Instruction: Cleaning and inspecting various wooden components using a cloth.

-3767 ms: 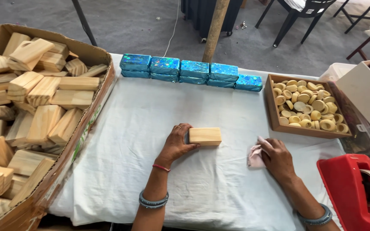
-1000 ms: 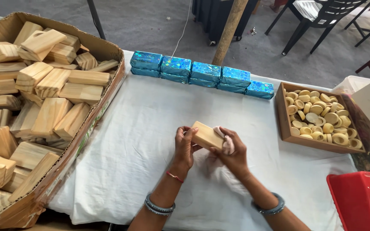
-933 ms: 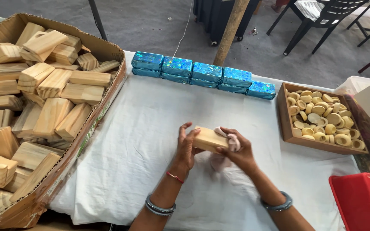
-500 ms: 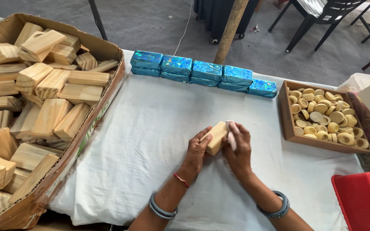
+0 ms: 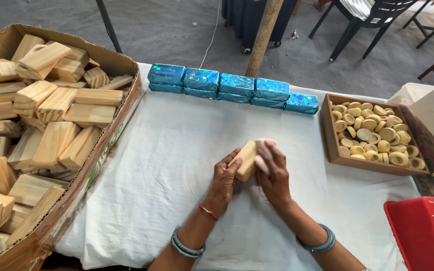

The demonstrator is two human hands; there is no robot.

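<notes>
Block point(image 5: 244, 160) upended; cloth point(image 5: 262, 150) seemingly half-hidden.

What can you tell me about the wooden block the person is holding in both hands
The wooden block is a pale, light-grained rectangular piece that looks like unfinished softwood, like those piled in the cardboard box. It is lifted off the white cloth and tilted, one end pointing up and away. The left hand grips its near side; the right hand presses a small pinkish cloth against its far face. Its underside is hidden.
</notes>
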